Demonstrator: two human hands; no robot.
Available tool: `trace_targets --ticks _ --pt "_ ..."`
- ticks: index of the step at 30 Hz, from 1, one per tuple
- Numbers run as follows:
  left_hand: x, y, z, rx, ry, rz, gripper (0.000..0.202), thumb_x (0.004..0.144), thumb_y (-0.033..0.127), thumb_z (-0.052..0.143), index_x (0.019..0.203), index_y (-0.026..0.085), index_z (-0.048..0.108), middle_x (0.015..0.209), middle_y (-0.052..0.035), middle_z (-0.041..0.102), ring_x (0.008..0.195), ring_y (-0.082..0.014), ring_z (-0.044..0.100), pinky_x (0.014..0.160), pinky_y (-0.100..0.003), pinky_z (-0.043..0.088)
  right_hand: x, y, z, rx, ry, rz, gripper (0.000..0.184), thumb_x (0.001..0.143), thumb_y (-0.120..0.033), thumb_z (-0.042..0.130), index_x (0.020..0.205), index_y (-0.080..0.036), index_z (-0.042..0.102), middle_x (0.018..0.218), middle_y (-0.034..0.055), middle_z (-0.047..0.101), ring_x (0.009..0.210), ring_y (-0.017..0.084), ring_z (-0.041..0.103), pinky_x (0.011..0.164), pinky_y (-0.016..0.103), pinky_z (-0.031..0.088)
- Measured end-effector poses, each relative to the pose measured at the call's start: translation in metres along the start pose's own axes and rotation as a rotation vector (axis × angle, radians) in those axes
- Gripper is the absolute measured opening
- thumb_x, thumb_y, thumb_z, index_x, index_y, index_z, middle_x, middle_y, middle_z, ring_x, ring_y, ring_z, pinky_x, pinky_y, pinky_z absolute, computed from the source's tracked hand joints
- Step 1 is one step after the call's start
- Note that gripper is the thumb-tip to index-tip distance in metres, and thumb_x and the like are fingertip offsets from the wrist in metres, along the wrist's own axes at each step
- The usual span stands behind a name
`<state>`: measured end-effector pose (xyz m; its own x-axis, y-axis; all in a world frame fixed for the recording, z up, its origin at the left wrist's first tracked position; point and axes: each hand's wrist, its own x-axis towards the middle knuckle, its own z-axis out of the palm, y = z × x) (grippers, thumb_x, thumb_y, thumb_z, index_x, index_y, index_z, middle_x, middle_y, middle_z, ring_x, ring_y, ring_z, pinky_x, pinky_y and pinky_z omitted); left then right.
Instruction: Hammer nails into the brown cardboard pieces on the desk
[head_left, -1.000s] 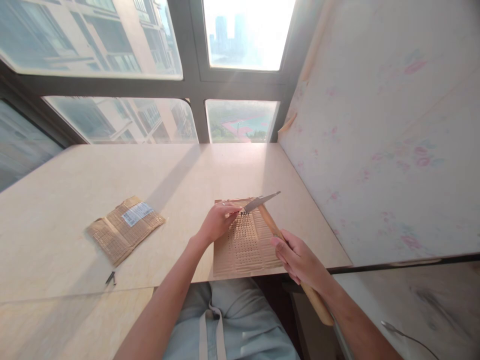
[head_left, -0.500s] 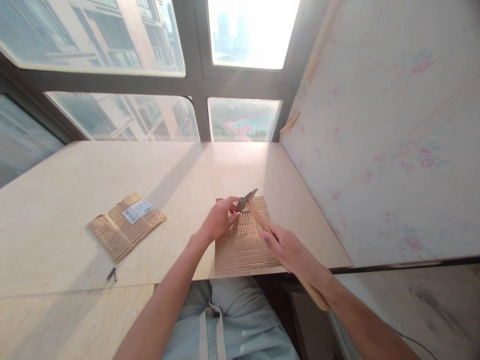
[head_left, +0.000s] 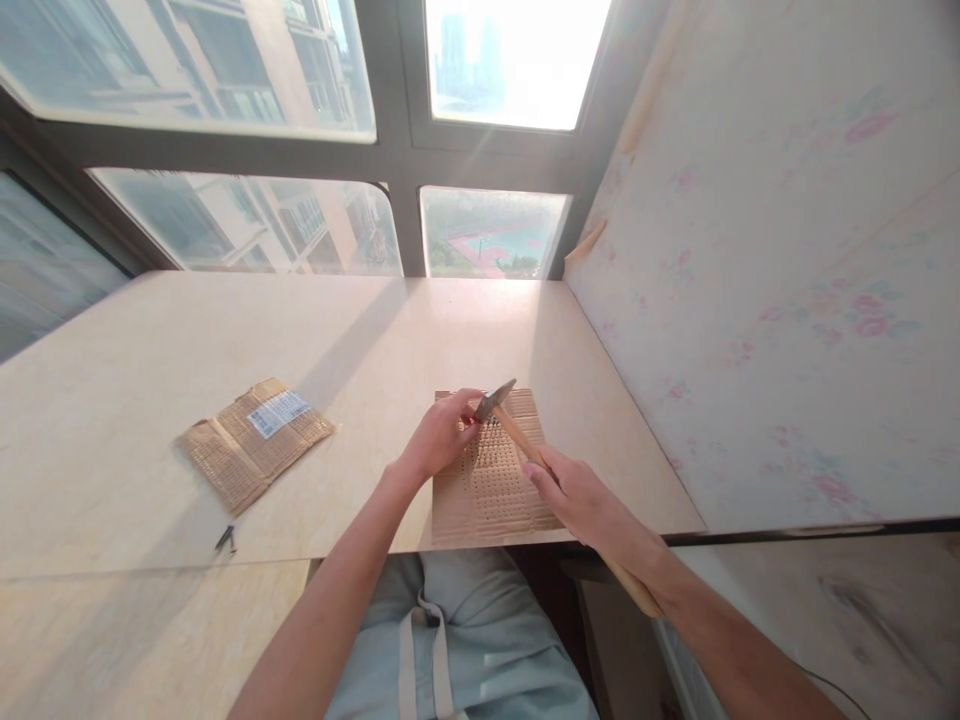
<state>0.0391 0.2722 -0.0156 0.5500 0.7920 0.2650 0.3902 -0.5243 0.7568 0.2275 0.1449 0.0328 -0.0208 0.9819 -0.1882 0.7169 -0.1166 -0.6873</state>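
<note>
My right hand (head_left: 581,495) is wrapped round the wooden handle of a hammer (head_left: 516,434), whose metal head is up beside the fingertips of my left hand (head_left: 441,435). The left fingers are pinched together at the far left part of a cardboard sheet (head_left: 480,512). A bit of red shows by those fingertips, but the hammer head and fingers hide what they hold. Rows of small holes cover the middle of the sheet. Along its upper part, a short row of dark spots or nail heads shows just below the hammer head.
A folded piece of cardboard (head_left: 247,455) with a white label lies on the tabletop (head_left: 360,340) to the left. A few dark nails (head_left: 226,540) lie near the front edge. A floral-papered wall (head_left: 757,250) bounds the right side, and windows stand behind.
The view has shifted slightly. Both hands keep nearly the same pose, with the hammer head still close to the left fingertips.
</note>
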Motion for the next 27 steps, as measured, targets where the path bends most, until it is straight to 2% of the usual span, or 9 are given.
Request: trace_targets --ticks 5,11,16,20,27 --pt "-0.0007 -0.0011 0.0006 0.000 0.008 -0.019 0.036 0.081 0.013 0.062 0.116 0.021 0.056 0.087 -0.0018 0.073 0.073 -0.0138 0.065 0.075 -0.030 0.053 -0.0010 -0.0019 -0.0021 0.015 0.011 0.009 0.028 0.096 -0.041 0.037 0.082 -0.020 0.050 0.069 0.0008 0.058 0.062 0.015 0.052 0.056 0.026 0.032" --pt "-0.0010 -0.0002 0.0009 -0.011 -0.001 -0.032 0.033 0.081 0.013 0.062 0.112 0.021 0.056 0.087 -0.0015 0.073 0.072 -0.0133 0.064 0.073 -0.029 0.053 0.0036 0.0003 -0.0069 -0.054 0.005 -0.036 0.027 0.096 -0.036 0.038 0.078 -0.021 0.050 0.069 0.0007 0.058 0.062 0.015 0.052 0.057 0.026 0.032" --pt "0.0002 0.0003 0.0011 -0.005 0.004 -0.024 0.032 0.080 0.013 0.062 0.111 0.022 0.057 0.085 -0.0007 0.072 0.072 -0.0138 0.064 0.072 -0.029 0.053 0.0039 0.0018 -0.0085 -0.088 0.049 -0.044 0.028 0.097 -0.039 0.035 0.080 -0.022 0.048 0.065 -0.0005 0.056 0.059 0.015 0.049 0.055 0.026 0.030" --pt "0.0012 0.0021 0.0000 0.002 -0.019 -0.020 0.030 0.079 0.010 0.061 0.107 0.021 0.059 0.084 -0.0011 0.071 0.073 -0.0139 0.065 0.071 -0.027 0.052 0.0041 0.0030 -0.0062 -0.146 -0.007 -0.049 0.025 0.096 -0.037 0.037 0.082 -0.022 0.052 0.066 0.0001 0.057 0.059 0.016 0.050 0.055 0.027 0.029" --pt "0.0020 0.0016 0.0013 0.027 -0.014 -0.010 0.030 0.079 0.010 0.061 0.106 0.020 0.059 0.082 -0.0014 0.071 0.072 -0.0140 0.065 0.069 -0.027 0.051 0.0044 0.0050 -0.0074 -0.166 0.004 -0.066 0.028 0.097 -0.036 0.036 0.089 -0.020 0.058 0.067 0.0017 0.060 0.058 0.016 0.052 0.054 0.026 0.029"
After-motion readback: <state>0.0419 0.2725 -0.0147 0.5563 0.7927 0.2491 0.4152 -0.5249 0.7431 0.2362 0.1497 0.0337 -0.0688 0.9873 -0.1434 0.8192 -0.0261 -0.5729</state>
